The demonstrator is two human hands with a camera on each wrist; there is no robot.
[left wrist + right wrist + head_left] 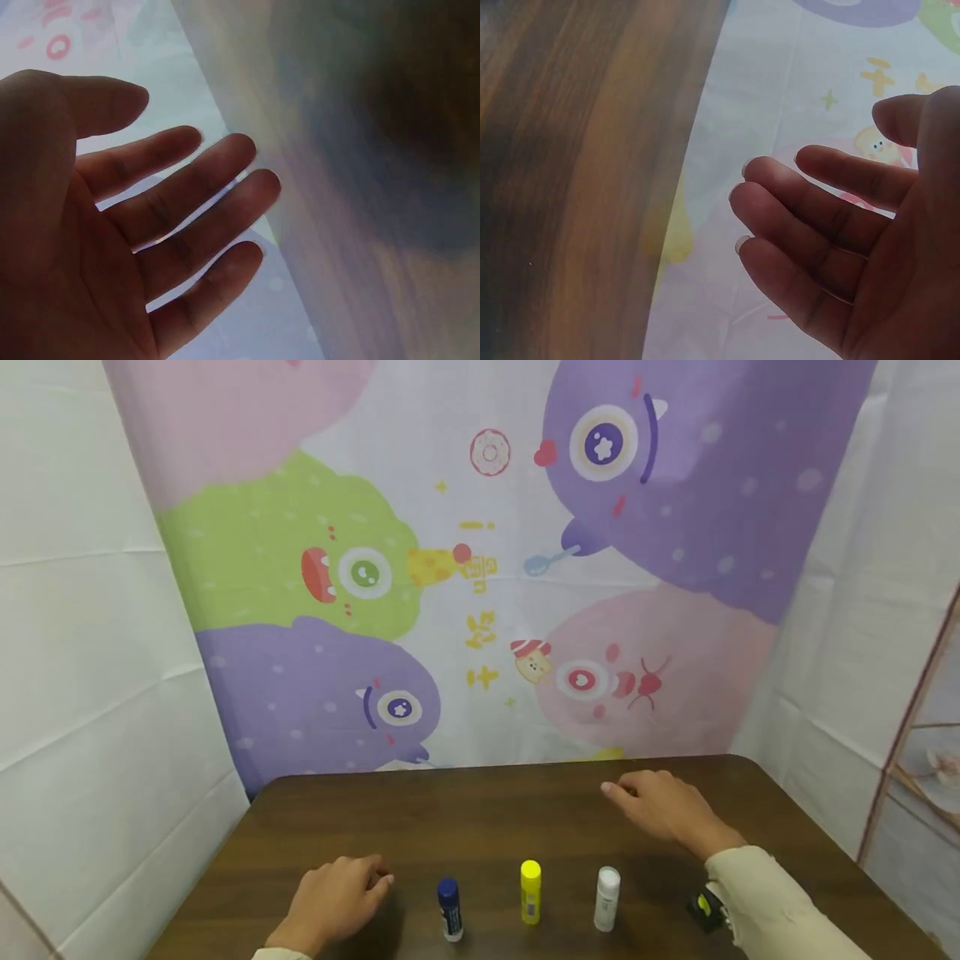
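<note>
Three glue sticks stand upright in a row near the front of the dark wooden table [420,814]. One glue stick with a dark blue cap [450,910] is nearest my left hand [333,897], which hovers to its left with loosely bent fingers. A yellow glue stick [531,893] is in the middle, and a white glue stick [607,900] is on the right. My right hand [663,806] is beyond the white one, towards the back right. Both wrist views show the palms holding nothing, the left fingers [217,187] and right fingers [802,210] relaxed.
A small black object with a yellow-green mark [705,910] lies by the right sleeve, partly covered by it. Behind the table hangs a cloth with cartoon monsters [480,710]. White curtains [112,652] close off both sides.
</note>
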